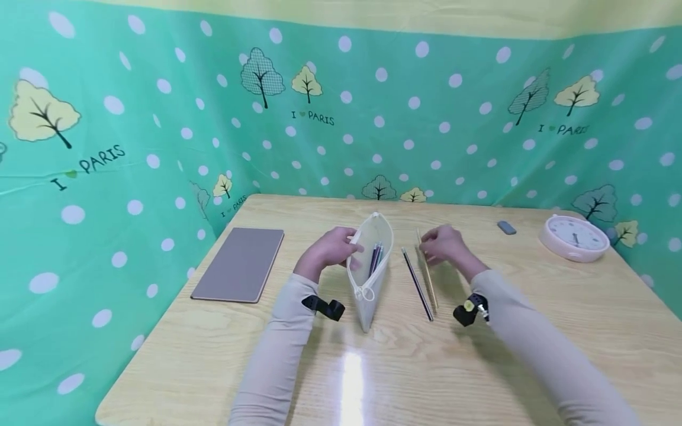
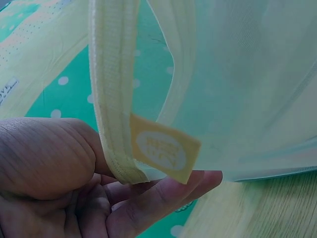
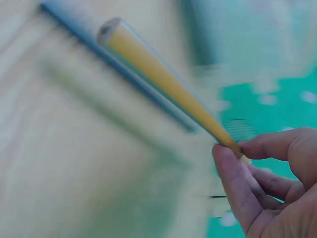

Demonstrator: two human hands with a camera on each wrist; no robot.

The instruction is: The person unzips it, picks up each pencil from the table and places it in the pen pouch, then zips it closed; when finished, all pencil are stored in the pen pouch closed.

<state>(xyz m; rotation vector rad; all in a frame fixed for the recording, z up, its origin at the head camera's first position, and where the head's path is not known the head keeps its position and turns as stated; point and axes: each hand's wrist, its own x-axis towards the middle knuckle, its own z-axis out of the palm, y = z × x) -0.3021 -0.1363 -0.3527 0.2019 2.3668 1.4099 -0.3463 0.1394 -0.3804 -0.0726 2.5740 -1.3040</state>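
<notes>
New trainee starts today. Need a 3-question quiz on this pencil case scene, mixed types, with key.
1. True or false: the right hand pinches the yellow pencil by one end.
2. What does the left hand hold?
A. the clock
B. the rim of the open pencil case
C. the notebook
3. Fill in: the dark pencil lies on the table, between the pencil case and the ____ pencil.

Key
1. True. The right wrist view shows thumb and finger pinching its end.
2. B. The clock and the notebook lie untouched on the table.
3. yellow
</notes>
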